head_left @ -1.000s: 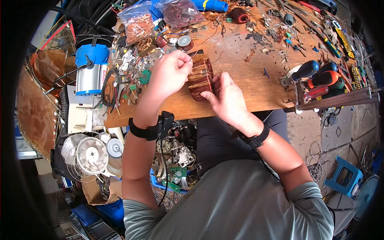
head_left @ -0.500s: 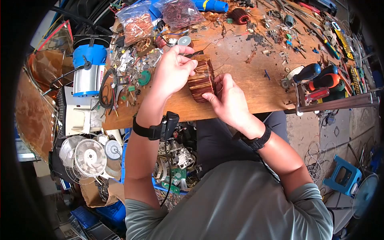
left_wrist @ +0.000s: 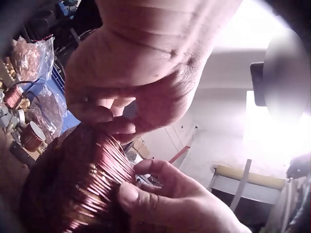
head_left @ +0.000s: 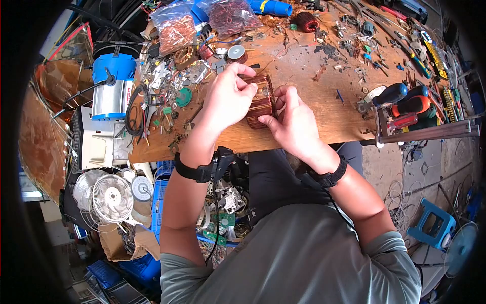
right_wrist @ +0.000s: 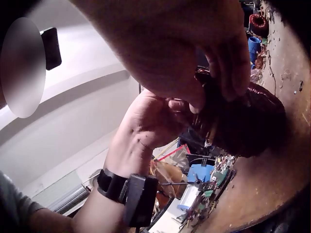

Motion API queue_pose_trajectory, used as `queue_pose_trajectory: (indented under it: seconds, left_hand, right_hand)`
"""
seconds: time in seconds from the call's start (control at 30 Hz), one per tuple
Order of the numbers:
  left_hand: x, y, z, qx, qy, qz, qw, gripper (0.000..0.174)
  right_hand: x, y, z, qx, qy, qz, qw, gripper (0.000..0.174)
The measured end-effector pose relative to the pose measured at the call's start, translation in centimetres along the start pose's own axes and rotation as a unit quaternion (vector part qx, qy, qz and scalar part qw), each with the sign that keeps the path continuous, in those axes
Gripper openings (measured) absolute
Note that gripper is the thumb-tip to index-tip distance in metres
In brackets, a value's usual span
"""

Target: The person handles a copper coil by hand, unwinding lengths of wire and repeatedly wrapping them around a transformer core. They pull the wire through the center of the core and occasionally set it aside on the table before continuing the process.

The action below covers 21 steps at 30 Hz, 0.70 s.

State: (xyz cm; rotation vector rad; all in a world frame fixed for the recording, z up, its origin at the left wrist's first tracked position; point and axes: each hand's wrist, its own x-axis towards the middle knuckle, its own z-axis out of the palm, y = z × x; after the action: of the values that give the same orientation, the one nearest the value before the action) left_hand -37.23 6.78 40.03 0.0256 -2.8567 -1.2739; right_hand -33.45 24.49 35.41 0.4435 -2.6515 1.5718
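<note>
A thick ring-shaped copper coil, wound with dark reddish wire, stands near the front edge of the bench. My right hand grips its right side, thumb on the near face and fingers at the far edge. At the upper left of the coil is my left hand, its fingers bent and its thumb close over the windings, pinching at a thin copper wire. In the left wrist view the close-set windings show between both hands. The right wrist view has the coil mostly in shadow.
Bags of copper wire lie at the back left, beside metal scraps and a green disc. A smaller wound core sits at the back. Screwdrivers stand in a rack at the right edge. Loose bits litter the wooden bench.
The left hand has moved right and down over the coil, now covering more of its left side. The coil appears slightly further right. The right hand keeps its grip.
</note>
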Motion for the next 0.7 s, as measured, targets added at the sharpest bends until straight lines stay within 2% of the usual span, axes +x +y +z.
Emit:
queue_pose_trajectory:
  seconds: [0.1, 0.17, 0.2, 0.27, 0.3, 0.33, 0.37, 0.43, 0.47, 0.53, 0.6, 0.7]
  left_hand:
    - [-0.8, 0.4, 0.5, -0.016, 0.009, 0.006, 1.000, 0.021]
    - [-1.2, 0.3, 1.2, -0.028, 0.078, 0.054, 0.995, 0.019]
    - [-1.5, 0.2, 1.5, -0.029, 0.079, 0.054, 0.995, 0.019]
    - [-2.0, 0.2, 1.8, 0.010, 0.141, 0.156, 0.978, 0.020]
    - [-2.6, 0.2, 2.0, 0.007, 0.129, 0.146, 0.981, 0.028]
    - [-2.9, -0.4, 2.6, 0.031, 0.173, 0.204, 0.963, 0.032]
    - [-3.3, -0.8, 3.4, 0.054, 0.214, 0.260, 0.940, 0.036]
    - [-4.4, -0.3, 4.4, 0.122, 0.228, 0.271, 0.927, 0.058]
    - [-4.8, -0.1, 5.0, 0.136, 0.245, 0.257, 0.925, 0.061]
    - [-5.0, -0.3, 5.4, 0.151, 0.262, 0.242, 0.922, 0.065]
    - [-4.6, -1.4, 5.4, 0.197, 0.266, 0.286, 0.899, 0.070]
    - [-3.5, -2.0, 5.5, 0.178, 0.280, 0.328, 0.885, 0.070]
  right_hand:
    - [0.2, 0.0, 0.1, -0.011, 0.018, -0.036, 0.999, 0.052]
    - [0.5, 0.0, -0.2, -0.024, 0.020, -0.048, 0.998, 0.049]
    - [0.8, -0.1, -0.3, -0.035, 0.020, -0.060, 0.997, 0.045]
    - [1.7, 0.3, -0.9, 0.011, 0.008, -0.069, 0.998, 0.040]
    - [2.1, 0.6, -1.4, 0.057, -0.003, -0.075, 0.996, 0.036]
    - [2.6, 0.4, -2.3, 0.078, -0.021, -0.052, 0.995, 0.032]
    - [3.1, 1.1, -2.3, 0.069, 0.023, -0.107, 0.992, 0.024]
    - [3.9, 1.6, -3.0, -0.014, 0.037, -0.202, 0.979, 0.017]
    - [4.2, 1.7, -3.3, -0.015, 0.035, -0.201, 0.979, 0.017]
    - [4.7, 1.5, -3.6, -0.039, -0.031, -0.236, 0.970, 0.011]
    - [4.8, 1.6, -3.9, -0.017, -0.052, -0.236, 0.970, 0.012]
    - [4.6, 1.3, -4.1, 0.038, -0.063, -0.217, 0.973, 0.011]
